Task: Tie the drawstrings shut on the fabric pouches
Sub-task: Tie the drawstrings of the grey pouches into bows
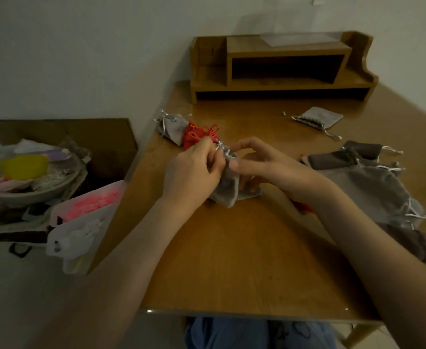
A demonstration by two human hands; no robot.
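Pouches partly tied, one grey one in work between both hands.

On the wooden table (232,248) a loose heap (373,187) of grey and brown pouches lies at the right, apparently waiting, so most of the job looks undone. A lone pouch (320,118) sits farther back, while a far grey pouch (167,125) and a red pouch (194,137) at the left look finished (their cords show loops). The held pouch (225,191) rests its base on the table, with its neck raised between the hands. The left hand (191,172) curls at the neck, pinching the silver drawstring (223,149). The right hand (264,165) pinches the same cord between thumb and forefinger. Whether a knot has formed, I cannot tell.
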